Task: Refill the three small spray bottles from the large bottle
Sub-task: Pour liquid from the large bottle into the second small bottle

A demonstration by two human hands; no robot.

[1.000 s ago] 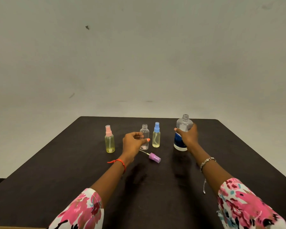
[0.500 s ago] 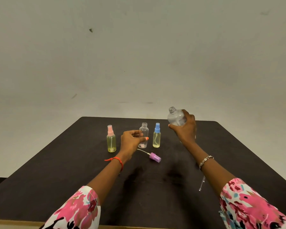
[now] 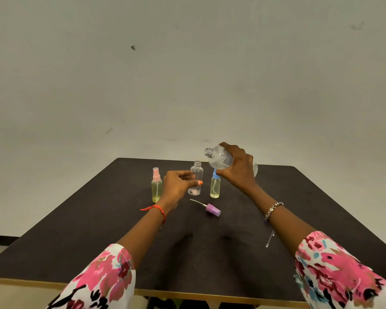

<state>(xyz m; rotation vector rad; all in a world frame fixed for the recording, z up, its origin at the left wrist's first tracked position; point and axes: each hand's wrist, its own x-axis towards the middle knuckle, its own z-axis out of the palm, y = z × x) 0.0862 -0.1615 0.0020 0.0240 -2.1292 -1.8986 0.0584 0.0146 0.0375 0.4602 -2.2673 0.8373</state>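
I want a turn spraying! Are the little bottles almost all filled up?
Two look done: the pink-capped bottle and blue-capped bottle hold yellowish liquid. The left hand steadies the open, near-empty middle bottle; the right hand tips the large bottle toward it. Left: pouring, then refitting the purple sprayer.

Three small bottles (image 3: 196,178) in a row on table (image 3: 98,230), loose cap (image 3: 212,209) before them.
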